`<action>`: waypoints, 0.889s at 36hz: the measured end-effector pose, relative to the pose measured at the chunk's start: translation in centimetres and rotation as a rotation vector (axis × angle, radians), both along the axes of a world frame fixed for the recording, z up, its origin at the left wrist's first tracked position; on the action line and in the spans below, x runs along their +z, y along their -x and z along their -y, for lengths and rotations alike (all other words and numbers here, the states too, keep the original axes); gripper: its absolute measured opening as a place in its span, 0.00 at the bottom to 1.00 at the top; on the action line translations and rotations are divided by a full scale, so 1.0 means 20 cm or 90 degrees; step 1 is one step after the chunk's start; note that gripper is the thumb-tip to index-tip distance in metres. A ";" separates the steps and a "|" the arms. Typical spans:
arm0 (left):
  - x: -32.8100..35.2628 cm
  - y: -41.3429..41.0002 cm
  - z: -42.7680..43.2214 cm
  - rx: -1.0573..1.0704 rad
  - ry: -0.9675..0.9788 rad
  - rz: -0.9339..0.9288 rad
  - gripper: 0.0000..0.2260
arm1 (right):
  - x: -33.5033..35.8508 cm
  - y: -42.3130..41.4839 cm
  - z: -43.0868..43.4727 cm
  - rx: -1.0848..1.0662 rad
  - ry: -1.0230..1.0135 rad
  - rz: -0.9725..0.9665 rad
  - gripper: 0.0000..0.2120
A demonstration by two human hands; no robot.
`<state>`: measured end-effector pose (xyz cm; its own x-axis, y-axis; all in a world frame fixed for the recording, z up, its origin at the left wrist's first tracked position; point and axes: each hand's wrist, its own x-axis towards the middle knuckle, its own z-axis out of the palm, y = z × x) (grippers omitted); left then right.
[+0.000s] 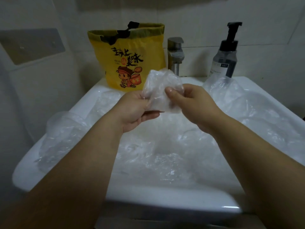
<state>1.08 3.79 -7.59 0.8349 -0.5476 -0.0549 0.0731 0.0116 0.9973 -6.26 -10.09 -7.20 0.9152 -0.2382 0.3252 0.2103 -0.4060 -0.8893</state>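
Pinching a crumpled clear plastic bag (157, 87) above the white sink (165, 200), with the left hand (137, 111) at its lower left edge and the right hand (193, 100) at its right side; standing upright between them, equally near either

A clear, colourless crumpled plastic bag (162, 90) looks whitish. The yellow plastic bag (130, 60) carries black lettering, a red-and-orange cartoon figure and a black liner. The white ceramic sink (173, 202) gleams. The pump bottle (225, 52) is grey with a black top.
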 end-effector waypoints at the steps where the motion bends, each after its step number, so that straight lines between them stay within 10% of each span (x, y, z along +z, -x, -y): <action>1: 0.00 0.01 0.00 -0.021 -0.005 0.009 0.09 | 0.00 0.00 0.01 -0.017 -0.027 -0.005 0.07; 9: 0.00 0.03 -0.01 -0.138 0.013 0.011 0.09 | 0.00 -0.03 0.05 -0.006 -0.298 -0.179 0.41; 14: -0.01 0.03 -0.02 -0.154 0.007 0.009 0.09 | 0.00 -0.03 0.05 0.100 -0.475 -0.210 0.22; 19: 0.01 0.02 -0.05 -0.166 -0.024 -0.031 0.08 | 0.00 -0.04 0.08 -0.013 -0.374 -0.083 0.33; 24: 0.01 0.00 -0.05 -0.176 0.001 -0.069 0.31 | 0.01 -0.01 0.07 0.072 -0.249 -0.152 0.37; 32: -0.01 -0.01 -0.02 -0.012 -0.009 -0.002 0.17 | 0.01 -0.01 0.04 0.093 -0.322 -0.207 0.45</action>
<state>1.30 4.22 -7.86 0.8245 -0.5621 -0.0653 0.0760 -0.0042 0.9971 -6.00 -10.90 -6.97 0.9832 -0.1555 -0.0961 -0.0819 0.0951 -0.9921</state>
